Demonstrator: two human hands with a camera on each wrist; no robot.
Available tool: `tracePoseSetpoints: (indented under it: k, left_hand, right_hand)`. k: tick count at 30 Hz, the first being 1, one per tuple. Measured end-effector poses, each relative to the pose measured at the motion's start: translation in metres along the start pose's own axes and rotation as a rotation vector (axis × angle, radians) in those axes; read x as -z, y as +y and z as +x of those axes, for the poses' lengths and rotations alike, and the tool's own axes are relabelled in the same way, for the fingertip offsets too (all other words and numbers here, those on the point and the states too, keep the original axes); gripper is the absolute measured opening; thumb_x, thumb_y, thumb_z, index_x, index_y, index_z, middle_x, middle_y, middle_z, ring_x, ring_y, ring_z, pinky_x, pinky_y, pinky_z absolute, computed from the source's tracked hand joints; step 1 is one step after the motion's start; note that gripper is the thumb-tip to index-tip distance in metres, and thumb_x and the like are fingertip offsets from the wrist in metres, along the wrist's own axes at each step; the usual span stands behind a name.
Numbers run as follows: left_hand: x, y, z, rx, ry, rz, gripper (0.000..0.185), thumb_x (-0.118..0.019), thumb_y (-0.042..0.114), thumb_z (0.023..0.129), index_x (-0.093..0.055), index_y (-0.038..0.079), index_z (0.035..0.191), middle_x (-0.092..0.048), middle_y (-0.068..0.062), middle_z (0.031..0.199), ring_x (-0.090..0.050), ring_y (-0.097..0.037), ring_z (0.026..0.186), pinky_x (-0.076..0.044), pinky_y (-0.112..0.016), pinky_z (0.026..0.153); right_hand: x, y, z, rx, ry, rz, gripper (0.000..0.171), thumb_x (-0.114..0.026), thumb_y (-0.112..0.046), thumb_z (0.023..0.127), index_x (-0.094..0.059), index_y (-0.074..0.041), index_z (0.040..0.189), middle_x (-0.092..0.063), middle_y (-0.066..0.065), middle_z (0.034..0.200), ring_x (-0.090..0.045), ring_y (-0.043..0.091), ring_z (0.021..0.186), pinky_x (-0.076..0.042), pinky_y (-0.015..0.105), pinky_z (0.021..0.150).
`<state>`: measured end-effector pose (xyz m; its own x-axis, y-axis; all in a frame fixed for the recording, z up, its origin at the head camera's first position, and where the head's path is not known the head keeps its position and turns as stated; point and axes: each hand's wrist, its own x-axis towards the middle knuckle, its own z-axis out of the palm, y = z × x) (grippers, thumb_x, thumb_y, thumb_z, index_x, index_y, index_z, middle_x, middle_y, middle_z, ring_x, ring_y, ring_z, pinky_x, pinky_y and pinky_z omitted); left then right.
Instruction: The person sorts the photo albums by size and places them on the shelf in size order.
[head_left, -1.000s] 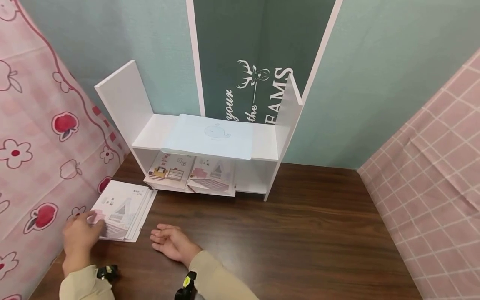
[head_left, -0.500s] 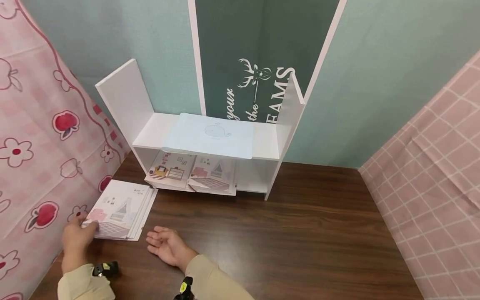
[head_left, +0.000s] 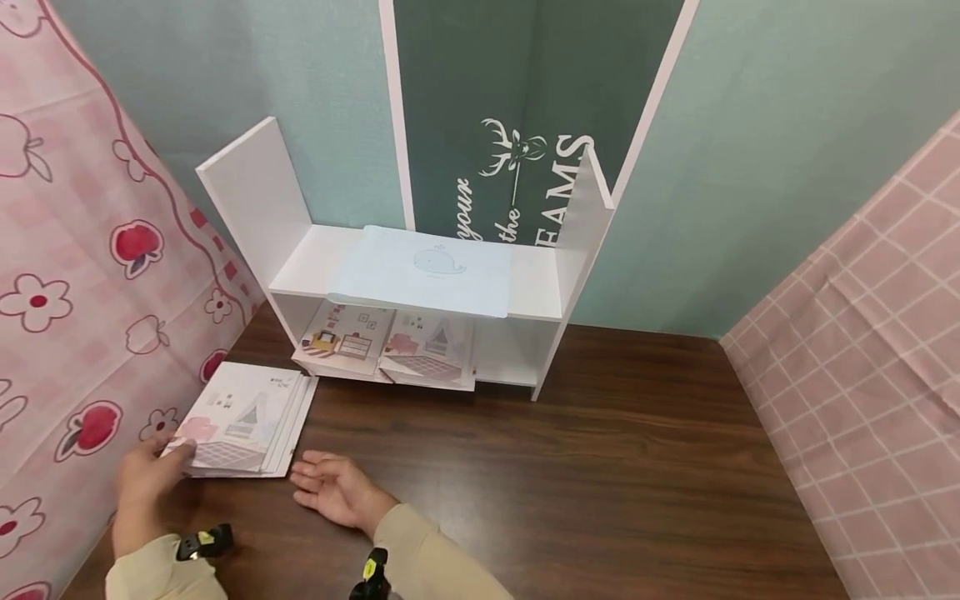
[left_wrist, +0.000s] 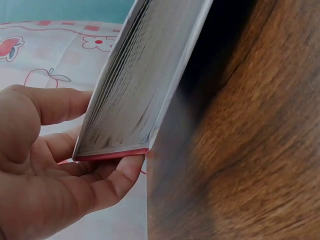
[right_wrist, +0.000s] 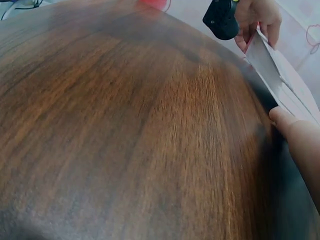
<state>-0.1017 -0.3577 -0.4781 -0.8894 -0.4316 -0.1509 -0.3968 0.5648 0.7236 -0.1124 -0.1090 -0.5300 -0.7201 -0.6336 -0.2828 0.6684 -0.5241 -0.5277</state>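
A thick book (head_left: 232,421) with a pale cover, showing a pink sofa and a tent, lies on top of another book (head_left: 296,425) at the table's left. My left hand (head_left: 152,468) grips the top book's near left corner. In the left wrist view, the thumb is on the cover of the book (left_wrist: 145,75) and curled fingers touch its red spine. My right hand (head_left: 337,490) rests beside the stack's near right corner, palm turned up, fingers loosely bent and holding nothing. In the right wrist view, its thumb (right_wrist: 280,117) shows close to the books' edge.
A white shelf (head_left: 532,275) stands at the back against the wall. Two illustrated books (head_left: 427,350) lie in its lower level, and a pale blue whale folder (head_left: 420,271) lies on its upper board. A pink apple-print cloth (head_left: 90,333) borders the left side.
My left hand has shifted toward the near left corner of the top book and closed on it. My right hand has moved slightly left, nearer the stack.
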Motion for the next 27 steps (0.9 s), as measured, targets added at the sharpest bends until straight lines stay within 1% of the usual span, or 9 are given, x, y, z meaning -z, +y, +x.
tracePoseSetpoints:
  k: [2, 4, 6, 10, 13, 18, 21, 25, 27]
  left_hand:
    - [0.000, 0.000, 0.000, 0.002, 0.000, -0.003, 0.052, -0.049, 0.019, 0.092, -0.042, -0.023, 0.122, -0.054, -0.038, 0.105, -0.055, -0.014, 0.069, -0.043, -0.022, 0.061]
    - [0.001, 0.000, 0.001, 0.017, -0.016, -0.001, 0.052, -0.049, 0.019, 0.092, -0.042, -0.022, 0.123, -0.056, -0.036, 0.102, -0.051, -0.008, 0.065, -0.040, -0.019, 0.057]
    - [0.001, 0.001, 0.001, 0.042, -0.020, 0.004, 0.053, -0.051, 0.020, 0.091, -0.042, -0.019, 0.125, -0.056, -0.035, 0.104, -0.053, -0.014, 0.070, -0.040, -0.022, 0.061]
    - [0.001, -0.001, -0.001, 0.050, -0.035, -0.034, 0.053, -0.053, 0.016, 0.088, -0.040, -0.018, 0.128, -0.059, -0.026, 0.093, -0.055, -0.020, 0.069, -0.043, -0.025, 0.059]
    - [0.001, -0.005, -0.007, 0.010, -0.046, -0.089, 0.051, -0.054, 0.009, 0.088, -0.038, -0.019, 0.127, -0.059, -0.019, 0.087, -0.056, -0.012, 0.061, -0.048, -0.023, 0.054]
    - [0.002, -0.013, -0.018, -0.017, -0.060, -0.155, 0.049, -0.055, 0.003, 0.088, -0.034, -0.020, 0.127, -0.058, -0.006, 0.080, -0.057, -0.007, 0.060, -0.050, -0.022, 0.056]
    - [0.001, -0.015, -0.022, -0.011, -0.054, -0.181, 0.051, -0.055, 0.005, 0.089, -0.033, -0.019, 0.128, -0.058, -0.010, 0.087, -0.056, -0.006, 0.063, -0.050, -0.021, 0.057]
    - [-0.001, -0.013, -0.025, -0.004, -0.029, -0.167, 0.052, -0.056, 0.006, 0.089, -0.034, -0.018, 0.129, -0.055, -0.021, 0.099, -0.054, -0.005, 0.064, -0.049, -0.021, 0.057]
    - [-0.003, -0.011, -0.027, -0.007, -0.024, -0.171, 0.051, -0.057, 0.004, 0.088, -0.034, -0.018, 0.129, -0.055, -0.022, 0.098, -0.054, -0.005, 0.063, -0.050, -0.022, 0.057]
  right_hand:
    - [0.000, -0.001, 0.000, -0.013, -0.014, 0.000, 0.059, -0.040, 0.002, 0.084, -0.019, 0.015, 0.138, -0.023, 0.034, 0.141, -0.016, 0.046, 0.132, -0.012, 0.056, 0.105]
    - [-0.001, -0.003, 0.000, -0.019, -0.027, -0.004, 0.060, -0.040, 0.001, 0.084, -0.019, 0.015, 0.138, -0.023, 0.034, 0.141, -0.017, 0.045, 0.132, -0.012, 0.056, 0.106]
    - [-0.002, -0.003, 0.000, -0.019, -0.038, -0.008, 0.060, -0.039, 0.001, 0.084, -0.018, 0.015, 0.139, -0.022, 0.034, 0.141, -0.017, 0.045, 0.132, -0.012, 0.055, 0.106]
    - [-0.001, -0.003, 0.001, -0.012, -0.030, -0.001, 0.060, -0.040, -0.001, 0.084, -0.020, 0.015, 0.138, -0.024, 0.035, 0.141, -0.018, 0.045, 0.132, -0.012, 0.054, 0.106]
    - [0.001, -0.001, 0.000, -0.005, -0.014, 0.012, 0.058, -0.042, -0.003, 0.084, -0.023, 0.015, 0.136, -0.027, 0.035, 0.139, -0.020, 0.045, 0.131, -0.012, 0.053, 0.107]
    - [0.005, 0.002, -0.003, 0.000, -0.015, 0.024, 0.059, -0.042, -0.008, 0.084, -0.024, 0.014, 0.135, -0.028, 0.034, 0.139, -0.022, 0.044, 0.131, -0.013, 0.052, 0.107]
    - [0.006, 0.003, -0.005, -0.001, -0.017, 0.028, 0.059, -0.042, -0.009, 0.084, -0.024, 0.015, 0.136, -0.028, 0.034, 0.139, -0.023, 0.044, 0.131, -0.013, 0.051, 0.107]
    - [0.007, 0.003, -0.008, -0.008, -0.018, 0.037, 0.060, -0.043, -0.009, 0.085, -0.023, 0.015, 0.136, -0.027, 0.034, 0.140, -0.023, 0.044, 0.131, -0.014, 0.051, 0.107]
    - [0.008, 0.002, -0.012, -0.011, -0.022, 0.037, 0.060, -0.043, -0.010, 0.086, -0.022, 0.016, 0.137, -0.027, 0.034, 0.140, -0.023, 0.044, 0.131, -0.014, 0.050, 0.107]
